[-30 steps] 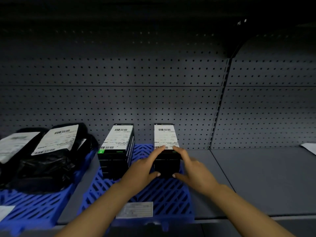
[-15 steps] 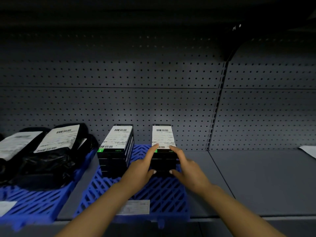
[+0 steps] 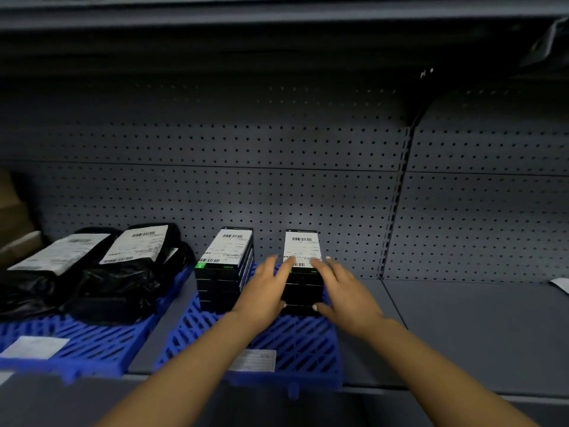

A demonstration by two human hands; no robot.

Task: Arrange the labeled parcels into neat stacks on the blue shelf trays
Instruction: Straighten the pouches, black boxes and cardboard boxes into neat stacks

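Both hands on the right box stack (image 3: pixel 303 272), which sits toward the back of the centre blue tray (image 3: pixel 295 343). Left hand (image 3: pixel 266 291) against the stack's left side: index finger reaching up onto the near edge of the top label, thumb pressed on the front face low down. Right hand (image 3: pixel 345 291) mirrors it on the right side, fingers up at the top edge, thumb on the lower front. Fingers on both mostly extended, wrapped loosely around the stack, so a two-sided clamp rather than a closed fist. Hands are motion-blurred, so exact finger contact is hard to call.

Left box stack (image 3: pixel 224 272) on the same tray, just beside the right one w/ a gap between, label up, untouched. Both stacks upright, several black boxes high. White label (image 3: pixel 254 360) on the tray's front edge.

Left blue tray (image 3: pixel 77 343) holds black poly-bag parcels (image 3: pixel 101 272) w/ white shipping labels, piled loosely. Grey pegboard (image 3: pixel 277 180) behind; grey shelf deck (image 3: pixel 477 328) to the right w/ a white paper scrap (image 3: pixel 560 285) at the far edge.
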